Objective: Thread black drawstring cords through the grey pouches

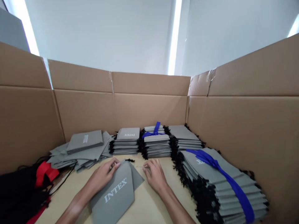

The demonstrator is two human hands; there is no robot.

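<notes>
A grey fabric pouch [120, 200] with white INTEX lettering lies tilted on the table in front of me. My left hand [105, 174] is closed on its upper edge, thumb against fingers. A short black cord end [130, 160] sticks out at the pouch's top. Just to the right, my right hand [154, 175] pinches a thin, pale, wire-like piece [139, 166] that points toward the pouch; its exact kind is too small to tell. Another grey fabric piece [138, 179] shows from behind the pouch.
Loose grey pouches [86, 141] lie at the back left. Stacks with black cords stand at the back, including one neat stack [127, 144]. A blue strap [224, 172] binds the right-hand bundle. Black cords [21, 189] lie left. Cardboard walls [149, 107] surround the table.
</notes>
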